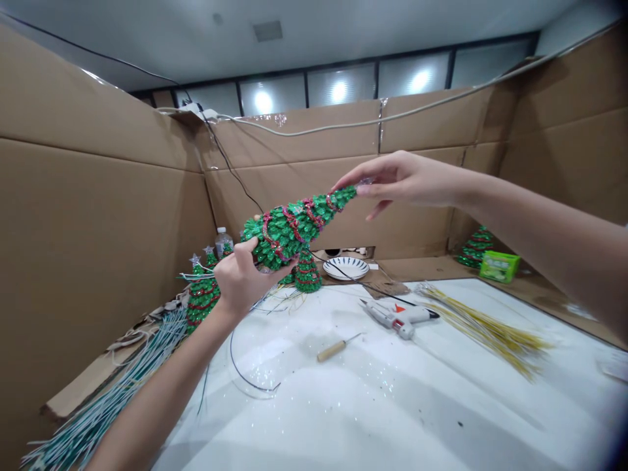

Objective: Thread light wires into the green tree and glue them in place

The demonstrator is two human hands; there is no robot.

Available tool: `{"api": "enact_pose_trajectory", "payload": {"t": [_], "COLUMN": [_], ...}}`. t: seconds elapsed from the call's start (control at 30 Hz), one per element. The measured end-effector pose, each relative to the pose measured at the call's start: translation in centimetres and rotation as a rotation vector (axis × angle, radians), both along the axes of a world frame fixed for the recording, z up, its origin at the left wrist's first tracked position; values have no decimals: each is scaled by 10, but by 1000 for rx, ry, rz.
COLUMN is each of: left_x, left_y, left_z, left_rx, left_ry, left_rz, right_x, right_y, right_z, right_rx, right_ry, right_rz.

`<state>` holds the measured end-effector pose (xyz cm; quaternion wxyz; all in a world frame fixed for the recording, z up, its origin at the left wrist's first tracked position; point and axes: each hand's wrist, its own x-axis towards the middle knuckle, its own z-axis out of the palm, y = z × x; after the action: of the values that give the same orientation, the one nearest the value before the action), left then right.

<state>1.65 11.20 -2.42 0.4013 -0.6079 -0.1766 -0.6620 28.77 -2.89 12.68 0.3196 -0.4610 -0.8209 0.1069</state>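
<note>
A small green Christmas tree (294, 226) with red and pink glittery garlands is held up above the table, lying tilted with its tip to the right. My left hand (245, 278) is closed around its wide base. At the tip, my right hand (387, 180) pinches a clear star-like ornament (364, 183), mostly hidden by the fingers. Thin wires (196, 277) show beside my left hand. Below on the white table lie a wooden-handled awl (333, 350) and a grey-white hot glue gun (400, 316).
Other decorated trees (202, 297) stand at the left and behind the held one. Teal-white wires (112, 392) lie left, yellow wires (485, 327) right. A striped plate (346, 268), green box (499, 266) and another tree (475, 248) are at the back. Cardboard walls (314, 144) enclose the table.
</note>
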Motion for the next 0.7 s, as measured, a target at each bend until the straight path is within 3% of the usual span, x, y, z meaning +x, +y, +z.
{"api": "enact_pose_trajectory", "payload": {"t": [0.1,0.27,0.47,0.53,0.7], "left_x": [-2,-3,-1,0,-1], "left_y": [2,0,-11,-15,-13], "left_z": [-1,-5,1,5,12], "left_rx": [-42,-288,-425,-551,-968], "left_ry": [9,9,2,42,324], "left_rz": [-7,-6,-66,-170,-592], "right_x": [-2,-5,-8,-12,-28], "right_y": [-3,-7,-7,-5,0], "right_z": [1,3,4,5,7], "right_rx": [17,27,84,115,172], "right_ry": [6,-19,-17,-13,-9], "right_rz": [-7,-7,-35,-50,-150]}}
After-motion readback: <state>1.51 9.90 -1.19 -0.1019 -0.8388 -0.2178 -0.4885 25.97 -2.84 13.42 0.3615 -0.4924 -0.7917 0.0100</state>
